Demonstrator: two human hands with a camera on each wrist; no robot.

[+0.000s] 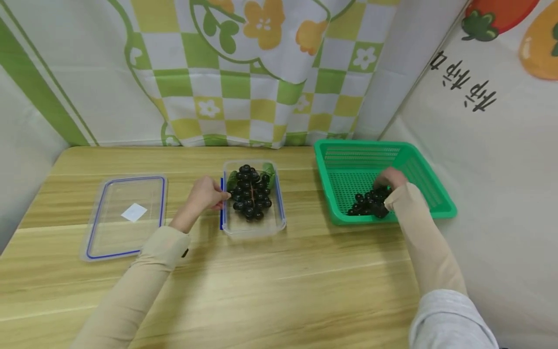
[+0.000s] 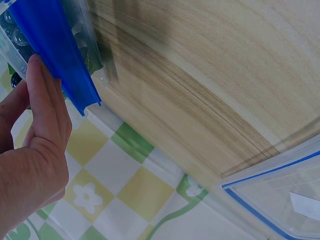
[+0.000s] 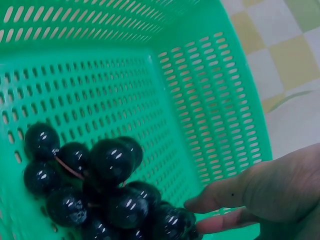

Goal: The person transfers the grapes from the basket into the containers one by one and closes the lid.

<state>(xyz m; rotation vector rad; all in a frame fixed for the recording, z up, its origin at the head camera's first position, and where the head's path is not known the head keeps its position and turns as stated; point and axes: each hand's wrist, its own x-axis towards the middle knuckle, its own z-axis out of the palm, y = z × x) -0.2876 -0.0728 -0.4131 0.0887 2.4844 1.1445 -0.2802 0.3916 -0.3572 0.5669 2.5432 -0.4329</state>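
A clear plastic container holds a bunch of dark grapes with green leaves. My left hand pinches its left rim, beside the blue locking flap that hangs outside the wall. My right hand reaches down into the green basket. There its thumb and a finger pinch the end of a second bunch of dark grapes, which lies on the basket floor. The other fingers of that hand are mostly hidden.
A clear lid with a blue seal and a white label lies on the wooden table, left of the container. Behind the table hangs a checked curtain. A pale wall covering rises close by the basket's right side.
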